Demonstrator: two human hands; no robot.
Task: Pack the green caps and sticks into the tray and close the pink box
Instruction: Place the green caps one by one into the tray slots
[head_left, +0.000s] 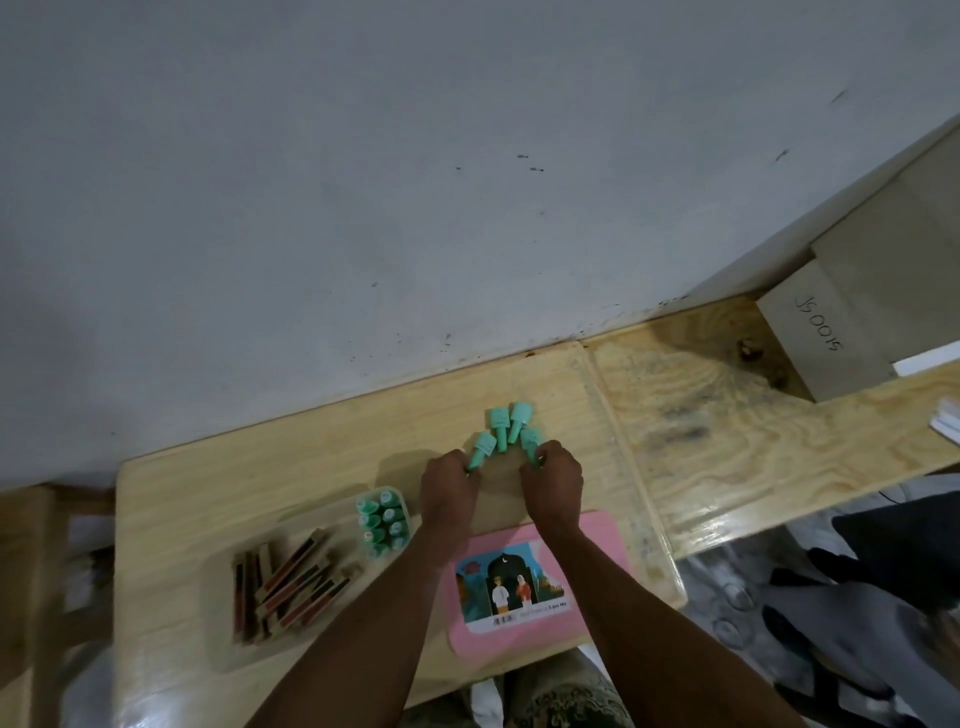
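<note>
Several green caps (503, 430) lie in a loose cluster on the wooden table, near the wall. My left hand (450, 485) pinches the stem of the leftmost cap (482, 448). My right hand (554, 480) grips the rightmost cap (531, 440). A clear plastic tray (223, 613) sits at the front left; it holds several dark sticks (291, 582) and, at its far end, a packed block of green caps (383, 519). The pink box lid (524, 577), with a picture label, lies flat under my right forearm.
The small light table (208, 467) butts against a grey wall. A rougher plywood bench (727, 431) adjoins on the right, carrying a cardboard box (852, 322) marked in pen. Dark cloth and shoes (857, 613) lie on the floor at right.
</note>
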